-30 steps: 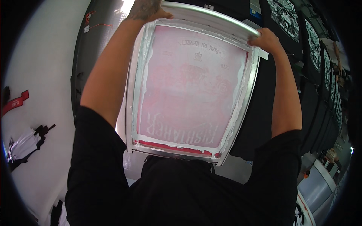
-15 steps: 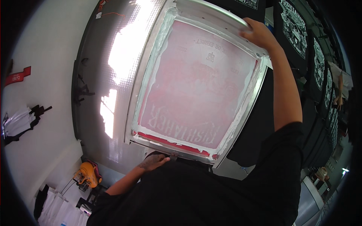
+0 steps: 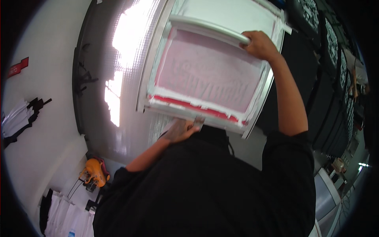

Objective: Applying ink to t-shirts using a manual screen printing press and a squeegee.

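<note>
A screen-printing frame [image 3: 153, 59] with pale metal sides lies in front of me. Between the bar and me its mesh [image 3: 209, 67] is pinkish with faint lettering; beyond the bar it is whitish. My right hand [image 3: 259, 45] is closed around the right end of a long squeegee [image 3: 207, 27], which spans the mesh crosswise. White ink smears and a red strip [image 3: 189, 105] line the mesh's near edge. At the frame's near side, my left hand [image 3: 181, 130] has its thumb and fingers closed on a small metal tab [image 3: 199, 120].
Black printed shirts [image 3: 329, 43] are lined up along the right. A bright sunlit patch [image 3: 128, 35] lies on the ridged panel left of the frame. At lower left stand an orange machine [image 3: 94, 172] and white cloth [image 3: 65, 215]. Another person's arm [image 3: 353, 83] shows at far right.
My right hand has drawn the squeegee from the frame's far end toward me, with whitish mesh now behind it. My left hand stays by the near edge. The view has shifted slightly.
</note>
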A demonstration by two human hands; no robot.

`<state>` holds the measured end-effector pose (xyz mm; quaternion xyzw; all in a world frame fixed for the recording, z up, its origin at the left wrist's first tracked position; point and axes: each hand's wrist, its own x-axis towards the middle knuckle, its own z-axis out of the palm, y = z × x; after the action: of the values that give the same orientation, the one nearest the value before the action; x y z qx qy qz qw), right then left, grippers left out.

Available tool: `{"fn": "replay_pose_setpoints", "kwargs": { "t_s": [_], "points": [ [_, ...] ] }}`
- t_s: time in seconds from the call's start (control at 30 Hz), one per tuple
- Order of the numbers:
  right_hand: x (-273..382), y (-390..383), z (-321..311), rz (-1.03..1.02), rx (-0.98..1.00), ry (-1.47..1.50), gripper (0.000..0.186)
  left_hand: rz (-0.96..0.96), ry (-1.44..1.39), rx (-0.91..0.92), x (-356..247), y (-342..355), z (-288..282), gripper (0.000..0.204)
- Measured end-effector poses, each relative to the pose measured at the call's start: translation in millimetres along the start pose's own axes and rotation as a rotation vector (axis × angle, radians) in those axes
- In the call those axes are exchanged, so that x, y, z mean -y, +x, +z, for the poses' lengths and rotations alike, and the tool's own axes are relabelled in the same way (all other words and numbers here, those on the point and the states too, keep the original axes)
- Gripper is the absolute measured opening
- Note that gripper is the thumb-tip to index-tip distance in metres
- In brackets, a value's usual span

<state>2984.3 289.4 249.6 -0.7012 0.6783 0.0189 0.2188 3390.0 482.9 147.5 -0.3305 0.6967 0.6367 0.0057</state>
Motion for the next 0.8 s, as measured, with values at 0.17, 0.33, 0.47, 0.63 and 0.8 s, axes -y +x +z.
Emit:
{"fn": "replay_pose_setpoints", "kwargs": {
  "t_s": [0.17, 0.33, 0.47, 0.63, 0.8],
  "points": [
    [117.5, -138.4, 90.7, 0.092, 0.027, -0.029, 0.039, -0.063, 0.045, -0.012, 11.5, 0.7, 10.1, 0.035],
    [187.4, -223.2, 129.8, 0.044, -0.140, 0.069, 0.037, 0.329, 0.080, -0.443, 23.6, 8.0, 38.4, 0.030],
    [171.8, -208.0, 101.1, 0.064, -0.099, 0.089, 0.032, -0.315, -0.251, 0.085, 26.4, 1.0, 23.3, 0.033],
    [134.5, -157.0, 66.7, 0.167, -0.205, 0.068, 0.029, -0.289, -0.230, 0.009, 11.0, -5.1, 7.7, 0.044],
    [62.0, -72.0, 33.5, 0.235, -0.212, 0.066, 0.019, -0.219, 0.106, 0.037, -32.7, 6.1, -48.1, 0.054]
  ]
}}
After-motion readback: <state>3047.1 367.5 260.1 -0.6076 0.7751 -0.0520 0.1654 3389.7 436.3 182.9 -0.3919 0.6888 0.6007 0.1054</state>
